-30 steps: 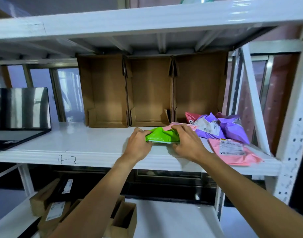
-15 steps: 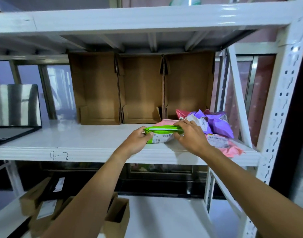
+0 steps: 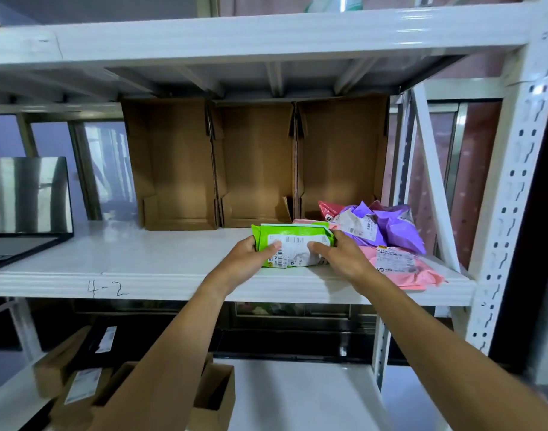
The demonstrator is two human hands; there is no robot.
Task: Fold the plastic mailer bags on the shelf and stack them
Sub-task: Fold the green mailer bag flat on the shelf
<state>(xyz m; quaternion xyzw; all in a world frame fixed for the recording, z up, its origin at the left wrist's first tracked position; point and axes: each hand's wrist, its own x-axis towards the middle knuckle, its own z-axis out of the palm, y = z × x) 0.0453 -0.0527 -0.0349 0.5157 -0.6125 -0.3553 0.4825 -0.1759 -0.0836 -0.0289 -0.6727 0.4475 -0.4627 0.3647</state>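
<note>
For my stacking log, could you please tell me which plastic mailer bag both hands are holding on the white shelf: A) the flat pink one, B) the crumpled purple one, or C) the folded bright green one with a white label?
C: the left hand and right hand grip opposite ends of the folded bright green plastic mailer bag; the crumpled purple bag and flat pink bag lie ungripped to its right.
</note>
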